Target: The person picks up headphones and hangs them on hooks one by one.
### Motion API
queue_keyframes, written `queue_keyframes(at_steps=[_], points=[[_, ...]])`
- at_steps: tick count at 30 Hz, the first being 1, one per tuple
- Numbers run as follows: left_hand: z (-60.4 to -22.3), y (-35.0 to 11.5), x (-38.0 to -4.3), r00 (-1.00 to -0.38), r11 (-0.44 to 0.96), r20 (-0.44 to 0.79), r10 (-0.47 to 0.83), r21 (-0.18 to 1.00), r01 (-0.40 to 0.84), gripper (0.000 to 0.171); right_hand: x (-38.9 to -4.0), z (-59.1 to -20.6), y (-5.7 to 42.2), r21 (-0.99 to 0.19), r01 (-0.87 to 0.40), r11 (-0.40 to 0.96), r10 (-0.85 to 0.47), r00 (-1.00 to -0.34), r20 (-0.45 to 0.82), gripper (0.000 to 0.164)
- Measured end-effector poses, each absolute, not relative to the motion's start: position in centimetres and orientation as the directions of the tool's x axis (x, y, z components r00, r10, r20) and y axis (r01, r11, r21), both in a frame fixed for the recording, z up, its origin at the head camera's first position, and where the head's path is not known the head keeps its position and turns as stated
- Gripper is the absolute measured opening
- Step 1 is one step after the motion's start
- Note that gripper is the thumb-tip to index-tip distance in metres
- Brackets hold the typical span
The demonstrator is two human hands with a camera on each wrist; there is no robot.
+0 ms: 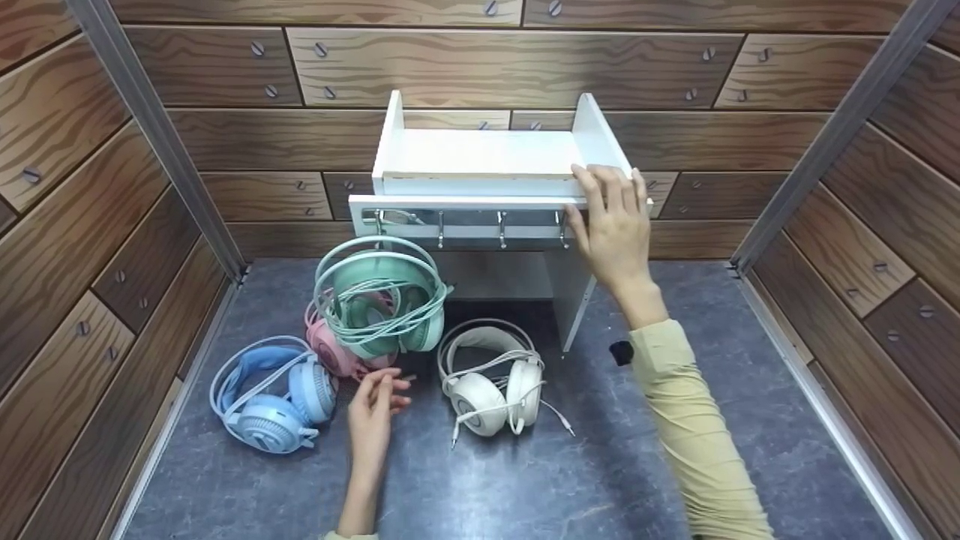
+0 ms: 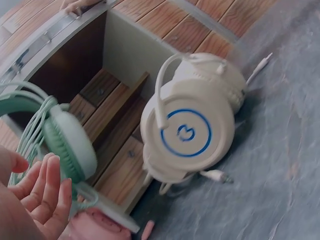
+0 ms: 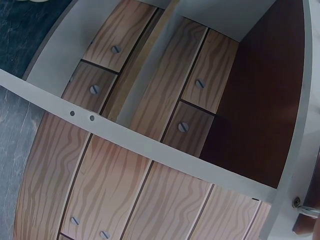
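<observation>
Mint-green headphones (image 1: pixel 386 300) hang at the leftmost hook of a white rack (image 1: pixel 487 154), their cable wound around them. My left hand (image 1: pixel 367 420) is below them with fingers loosely bent, holding nothing; in the left wrist view the same hand (image 2: pixel 37 197) appears in front of the green ear cup. My right hand (image 1: pixel 619 229) grips the rack's right front rail, thumb in front and fingers over the top. Pink headphones (image 1: pixel 337 349) lie partly hidden behind the green pair. Blue headphones (image 1: pixel 277 397) lie left of my left hand, white headphones (image 1: pixel 487 390) to its right.
Bare hooks (image 1: pixel 502 229) line the rail right of the green pair. The rack's side panel (image 1: pixel 571 300) stands on the grey marbled surface (image 1: pixel 600 465). Wood-patterned walls (image 1: pixel 517 67) enclose three sides. A small black object (image 1: pixel 621 352) is beside my right sleeve.
</observation>
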State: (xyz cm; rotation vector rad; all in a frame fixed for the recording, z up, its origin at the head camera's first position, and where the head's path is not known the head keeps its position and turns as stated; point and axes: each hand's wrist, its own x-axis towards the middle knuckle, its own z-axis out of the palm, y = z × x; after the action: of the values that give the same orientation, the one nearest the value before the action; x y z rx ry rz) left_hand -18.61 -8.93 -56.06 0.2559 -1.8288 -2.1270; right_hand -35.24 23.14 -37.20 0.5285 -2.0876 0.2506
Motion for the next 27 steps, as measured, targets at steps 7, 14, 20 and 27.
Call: queue_keyframes(at_steps=[7, 14, 20, 27], points=[[-57.2, -5.4, -18.5, -0.93, -0.043, 0.066, -0.363, 0.995, 0.088, 0.027, -35.3, -37.2, 23.2, 0.024, -0.464, 0.886, -0.27, -0.472, 0.839, 0.051], [-58.7, -3.1, -18.7, -0.934, 0.083, -0.053, -0.353, 0.993, -0.088, 0.063, -35.3, -37.2, 23.1, 0.023, -0.467, 0.884, -0.268, -0.465, 0.844, 0.05], [-59.5, -1.7, -19.2, -0.946, 0.047, -0.165, -0.281, 0.982, -0.185, 0.083, -35.3, -37.2, 23.1, 0.023, -0.47, 0.882, -0.267, -0.46, 0.847, 0.05], [-60.5, -0.7, -20.4, -0.945, 0.066, -0.206, -0.254, 0.971, -0.23, 0.084, -35.3, -37.3, 23.2, 0.022, -0.47, 0.882, -0.268, -0.463, 0.845, 0.05]])
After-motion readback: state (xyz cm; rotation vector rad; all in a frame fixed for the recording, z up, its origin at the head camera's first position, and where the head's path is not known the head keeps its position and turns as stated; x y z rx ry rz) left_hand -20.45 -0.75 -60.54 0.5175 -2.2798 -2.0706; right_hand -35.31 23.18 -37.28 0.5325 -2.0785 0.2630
